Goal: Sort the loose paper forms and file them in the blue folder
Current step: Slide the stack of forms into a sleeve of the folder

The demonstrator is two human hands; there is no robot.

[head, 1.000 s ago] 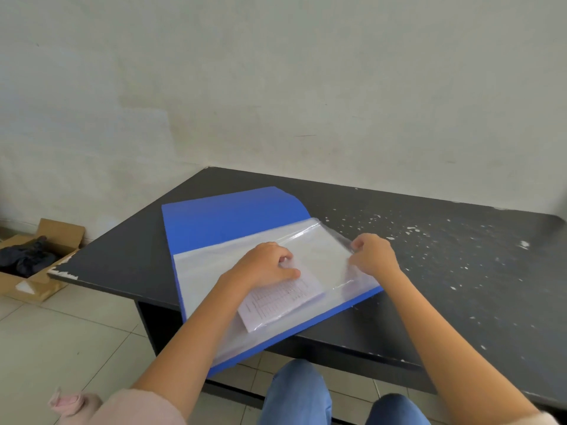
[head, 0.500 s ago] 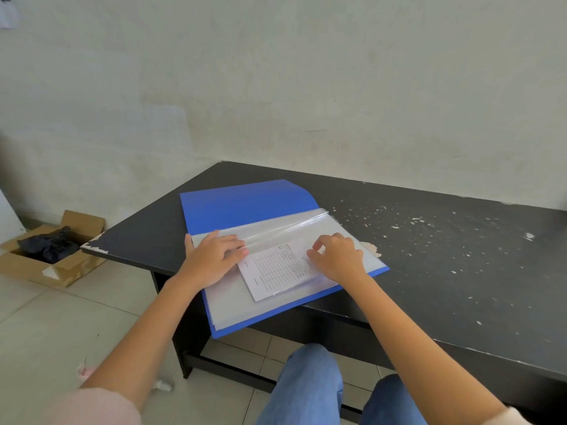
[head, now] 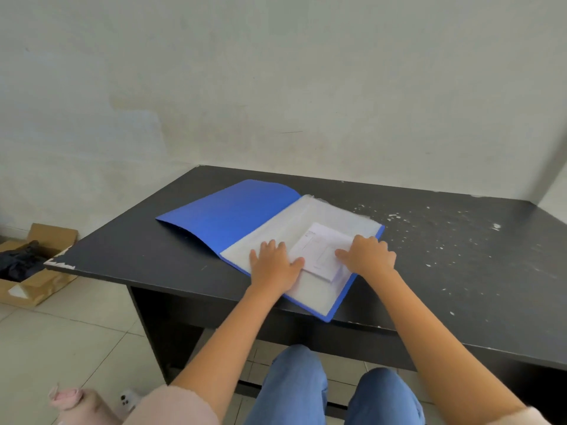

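The left hand (head: 273, 265) lies flat, fingers spread wide, on the clear sleeve page (head: 325, 214) near its left edge. The right hand (head: 369, 256) sits just beside it with its fingers loosely bent, their tips pressing down on the paper form (head: 322, 250) and gripping nothing (motion blur softens the details). The form lies tilted on the sleeve page between the two hands, its near corner pointing toward the person.

The blue folder (head: 233, 216) is open on the black table (head: 147, 253). Its cover is spread to the left and the sleeves are on the right. Its nearest corner reaches the table's front edge, and the blue back cover shows as a thin border along the right side.

A wide stretch of dark tabletop runs left of the cover to a chipped corner (head: 59, 264). To the right the surface is speckled with white flecks (head: 395, 216) and runs on to the frame's edge. The table's far edge meets the wall.

Below the front edge are knees in jeans (head: 294, 388). A cardboard box (head: 52, 237) holding dark cloth sits on the tiled floor, off to the left.
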